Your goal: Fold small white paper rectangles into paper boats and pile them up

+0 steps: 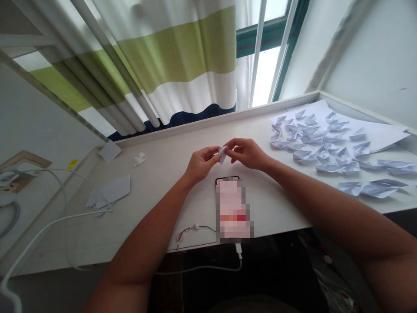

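Note:
Between my two hands, above the middle of the white desk (156,191), is a small folded piece of white paper (223,154). My left hand (202,164) pinches its left side with thumb and fingers. My right hand (245,153) grips the right side with bent fingers. Just below the hands lies a phone (232,208), its screen blurred, with a cable plugged into its lower end. Many folded paper boats (312,132) are spread over the right part of the desk, some on large white sheets (378,130).
A stack of paper pieces (112,193) lies at the left, with a single square sheet (110,151) and a crumpled scrap (139,159) farther back. White cables (48,226) cross the left side. A beaded strap (187,230) trails from the phone. A raised rim (195,124) and curtain (182,52) stand behind.

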The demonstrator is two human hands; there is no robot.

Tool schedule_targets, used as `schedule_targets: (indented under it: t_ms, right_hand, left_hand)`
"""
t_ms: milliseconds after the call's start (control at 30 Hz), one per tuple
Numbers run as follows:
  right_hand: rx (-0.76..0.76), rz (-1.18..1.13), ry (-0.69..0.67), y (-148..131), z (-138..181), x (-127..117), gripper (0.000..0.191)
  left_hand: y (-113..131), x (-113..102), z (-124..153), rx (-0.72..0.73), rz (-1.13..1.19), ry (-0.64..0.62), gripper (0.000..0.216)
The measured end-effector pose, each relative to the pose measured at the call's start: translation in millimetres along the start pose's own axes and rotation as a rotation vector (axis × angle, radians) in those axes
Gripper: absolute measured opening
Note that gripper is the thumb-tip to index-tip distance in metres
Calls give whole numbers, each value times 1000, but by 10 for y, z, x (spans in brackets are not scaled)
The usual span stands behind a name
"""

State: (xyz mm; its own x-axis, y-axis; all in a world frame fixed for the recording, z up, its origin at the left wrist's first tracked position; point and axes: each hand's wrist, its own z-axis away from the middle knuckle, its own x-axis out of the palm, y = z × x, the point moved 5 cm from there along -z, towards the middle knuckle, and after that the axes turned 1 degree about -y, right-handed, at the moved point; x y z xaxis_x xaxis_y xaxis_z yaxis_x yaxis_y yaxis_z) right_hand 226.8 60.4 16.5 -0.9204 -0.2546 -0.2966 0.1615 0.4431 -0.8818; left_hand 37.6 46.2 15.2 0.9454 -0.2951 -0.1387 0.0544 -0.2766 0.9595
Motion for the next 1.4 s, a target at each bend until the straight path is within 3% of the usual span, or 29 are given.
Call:
schedule_targets:
  t_ms: [333,433,633,767,900,1033,1100,1233,1400]
  right_hand:
    - [-158,107,-2,-98,20,3,19]
    - [-170,100,-31,-127,25,25,20]
    - [-32,-80,13,-34,4,59,32]
    - [47,-108,-27,-21,7,79,40]
    - [33,-167,-28,-115,12,74,48]
    - [45,-228,-17,-120,3,64,51]
    - [87,-222,-37,-65,-1,70,54]
    - [149,-102,-39,24,-3,38,60]
    - [87,92,-101,-13,-5,9,57]
  left_hand:
    - [60,53,27,-81,243,58,30]
    - [41,49,20,-93,287,60,34]
    - [10,63,21,-57,239,3,60]
    - [36,81,37,-27,168,3,68]
    - [27,80,39,-42,146,40,62]
    - [-12,119,36,-115,145,-73,48]
    - [-10,117,35,-116,121,-94,49]
    - [14,68,27,-90,64,-14,48]
    - [13,65,28,-99,54,3,47]
